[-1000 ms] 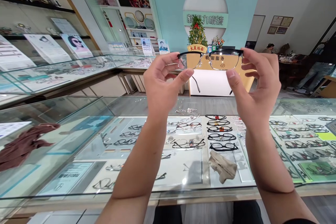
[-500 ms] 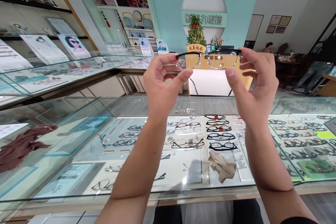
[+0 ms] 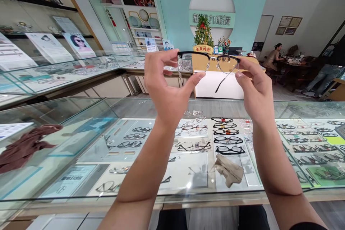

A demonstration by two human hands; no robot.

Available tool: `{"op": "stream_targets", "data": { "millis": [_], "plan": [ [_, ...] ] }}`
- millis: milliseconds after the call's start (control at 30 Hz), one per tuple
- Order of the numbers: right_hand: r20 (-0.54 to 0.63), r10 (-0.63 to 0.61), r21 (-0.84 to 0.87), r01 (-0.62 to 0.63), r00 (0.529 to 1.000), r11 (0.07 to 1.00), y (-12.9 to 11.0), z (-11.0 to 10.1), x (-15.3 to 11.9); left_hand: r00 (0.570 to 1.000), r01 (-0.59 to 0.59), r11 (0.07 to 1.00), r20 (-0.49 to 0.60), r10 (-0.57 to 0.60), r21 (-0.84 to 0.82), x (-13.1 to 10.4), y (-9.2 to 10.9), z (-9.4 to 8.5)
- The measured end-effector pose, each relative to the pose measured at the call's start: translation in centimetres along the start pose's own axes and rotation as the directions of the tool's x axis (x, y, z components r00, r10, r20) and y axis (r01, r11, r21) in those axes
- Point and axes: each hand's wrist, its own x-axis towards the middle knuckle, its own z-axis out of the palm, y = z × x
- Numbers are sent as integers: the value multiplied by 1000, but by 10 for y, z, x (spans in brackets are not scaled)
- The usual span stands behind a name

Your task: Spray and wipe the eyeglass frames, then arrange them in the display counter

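Note:
A pair of glasses (image 3: pixel 194 54) with a black upper rim and clear lower rims is held up in front of me above the glass counter. My left hand (image 3: pixel 168 86) pinches its left end, with the thumb below the left lens. At the other end, my right hand (image 3: pixel 257 90) grips the frame's right corner between thumb and fingers. One dark temple hangs down behind the right lens. Below, on the counter's glass, lies a crumpled beige cloth (image 3: pixel 229 170).
Rows of glasses (image 3: pixel 229 150) lie in the glass display counter (image 3: pixel 188 201). A brown cloth (image 3: pixel 27 147) rests at the left. Behind stand a cashier desk (image 3: pixel 218 82) with a plant (image 3: pixel 203 34), a left display case (image 3: pixel 67 73), and a seated person (image 3: pixel 273 59) at the far right.
The glasses have turned, so the left side looks larger and the right side smaller. My right hand has moved left, and the visible temple has shifted. The seated person shows more.

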Motion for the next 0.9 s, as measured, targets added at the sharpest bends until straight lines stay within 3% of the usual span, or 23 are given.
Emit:
{"op": "stream_targets", "data": {
  "millis": [200,467,600,767,900],
  "plan": [
    [-79,-88,-19,87,993,996,-20,1,-5,997,77,988,36,-73,-135,7,-13,1],
    [-65,-164,-130,154,984,979,-37,6,-8,999,29,975,51,-18,-221,11,-37,6],
    [-38,-185,-185,175,982,967,-42,9,-10,993,73,976,101,-53,-206,11,-40,5],
    [-19,-195,-150,190,981,970,-45,11,-11,999,47,977,32,-42,-210,7,-33,9],
    [-31,-147,-114,143,989,983,-42,11,-11,997,-41,989,-77,30,-142,1,-25,15]
  ]
}}
